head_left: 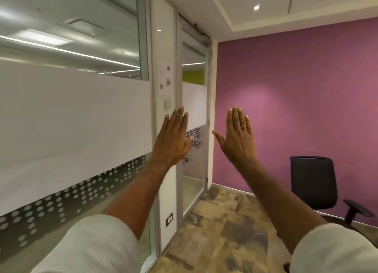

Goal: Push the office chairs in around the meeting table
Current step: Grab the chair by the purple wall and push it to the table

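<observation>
Both hands raised w/ fingers straight, holding nothing: left hand (173,136) before the glass door (194,109), right hand (239,135) before the purple wall (296,88). Black office chair (314,182) stands by that wall, well apart from the hands

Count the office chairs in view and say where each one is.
1. A black office chair stands against the purple wall at lower right, partly cut off. Others may be out of frame.
</observation>
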Action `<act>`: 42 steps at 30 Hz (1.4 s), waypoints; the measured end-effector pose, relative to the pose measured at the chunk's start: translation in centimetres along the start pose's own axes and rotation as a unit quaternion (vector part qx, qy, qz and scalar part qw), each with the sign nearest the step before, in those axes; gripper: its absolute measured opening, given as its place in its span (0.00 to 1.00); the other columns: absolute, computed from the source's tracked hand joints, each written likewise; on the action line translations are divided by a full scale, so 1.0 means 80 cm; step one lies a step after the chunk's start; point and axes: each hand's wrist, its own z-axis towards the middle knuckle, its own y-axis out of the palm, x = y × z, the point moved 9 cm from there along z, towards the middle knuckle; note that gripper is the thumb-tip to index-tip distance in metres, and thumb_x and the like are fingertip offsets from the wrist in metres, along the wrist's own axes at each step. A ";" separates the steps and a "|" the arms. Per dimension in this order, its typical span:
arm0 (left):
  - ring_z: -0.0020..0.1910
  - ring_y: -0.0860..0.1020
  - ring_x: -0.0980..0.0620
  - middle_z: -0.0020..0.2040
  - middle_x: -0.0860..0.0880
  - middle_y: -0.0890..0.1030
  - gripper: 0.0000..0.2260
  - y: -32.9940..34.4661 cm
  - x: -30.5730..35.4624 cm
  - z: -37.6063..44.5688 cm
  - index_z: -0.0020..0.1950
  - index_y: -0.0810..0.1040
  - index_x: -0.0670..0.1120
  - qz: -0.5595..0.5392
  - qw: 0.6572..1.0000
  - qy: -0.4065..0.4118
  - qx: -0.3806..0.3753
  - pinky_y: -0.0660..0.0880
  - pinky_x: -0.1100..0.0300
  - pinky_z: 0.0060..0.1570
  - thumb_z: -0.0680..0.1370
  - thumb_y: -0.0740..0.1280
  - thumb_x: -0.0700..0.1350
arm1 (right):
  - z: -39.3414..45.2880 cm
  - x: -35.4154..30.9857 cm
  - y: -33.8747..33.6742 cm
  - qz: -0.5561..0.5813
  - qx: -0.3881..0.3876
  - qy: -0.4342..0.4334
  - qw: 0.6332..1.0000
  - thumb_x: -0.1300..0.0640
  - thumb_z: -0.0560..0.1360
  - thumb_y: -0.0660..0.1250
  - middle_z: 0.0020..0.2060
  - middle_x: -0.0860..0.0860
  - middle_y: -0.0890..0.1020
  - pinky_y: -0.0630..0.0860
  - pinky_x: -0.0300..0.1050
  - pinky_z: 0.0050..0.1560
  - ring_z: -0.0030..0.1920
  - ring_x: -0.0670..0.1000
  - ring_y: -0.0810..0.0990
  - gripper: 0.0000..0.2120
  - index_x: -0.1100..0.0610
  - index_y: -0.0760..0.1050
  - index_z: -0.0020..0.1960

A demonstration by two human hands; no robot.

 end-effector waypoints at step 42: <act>0.81 0.48 0.40 0.82 0.37 0.50 0.34 1.182 -0.027 0.777 0.81 0.51 0.36 -0.259 0.952 0.161 0.029 0.50 0.44 0.78 0.83 0.60 0.54 | 0.574 0.621 0.913 -0.223 0.021 0.244 0.943 0.37 0.83 0.49 0.81 0.62 0.55 0.44 0.57 0.81 0.81 0.60 0.49 0.39 0.65 0.49 0.81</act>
